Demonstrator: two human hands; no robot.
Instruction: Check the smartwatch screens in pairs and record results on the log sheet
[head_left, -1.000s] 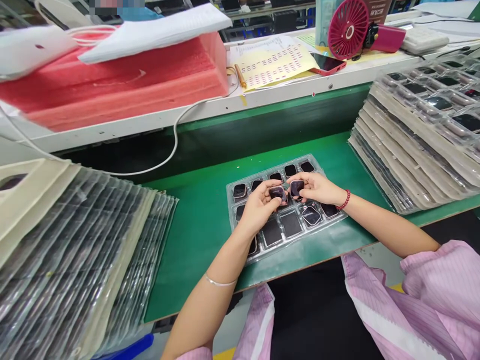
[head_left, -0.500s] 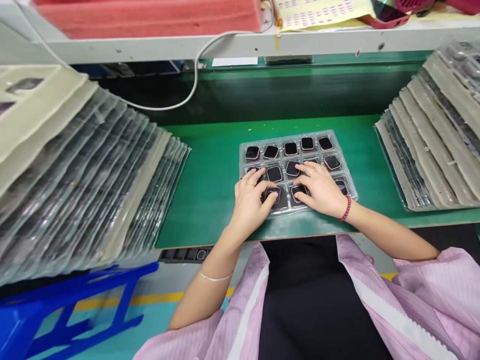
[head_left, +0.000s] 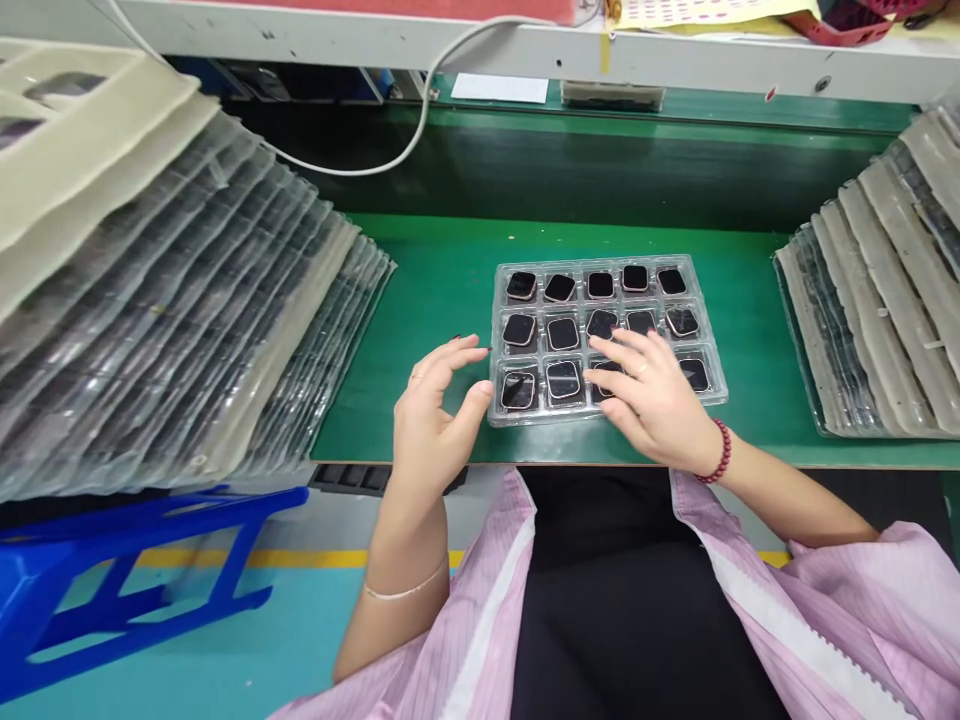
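Note:
A clear plastic compartment tray (head_left: 496,300) lies on the green worktop (head_left: 420,300), each visible pocket holding a black square smartwatch body with a thin metal rim. Just off the tray's left side is my left hand (head_left: 435,415), fingers apart and nothing in it. My right hand (head_left: 656,400) is spread over the middle and right pockets of the near row. Its fingertips lie at a smartwatch body (head_left: 603,324) in the middle row and another (head_left: 606,378) in the near row, both partly covered. Whether they touch, I cannot tell.
Tall leaning stacks of clear and cream trays stand at the left (head_left: 225,300) and right (head_left: 870,300). A white cable (head_left: 352,172) hangs from the white shelf (head_left: 510,50) along the back. Below left is a blue plastic stool (head_left: 150,540).
My left hand has moved off the smartwatch bodies to the tray's left side. My right hand stays over the tray, its fingers shifted slightly. The camera view has tilted a little.

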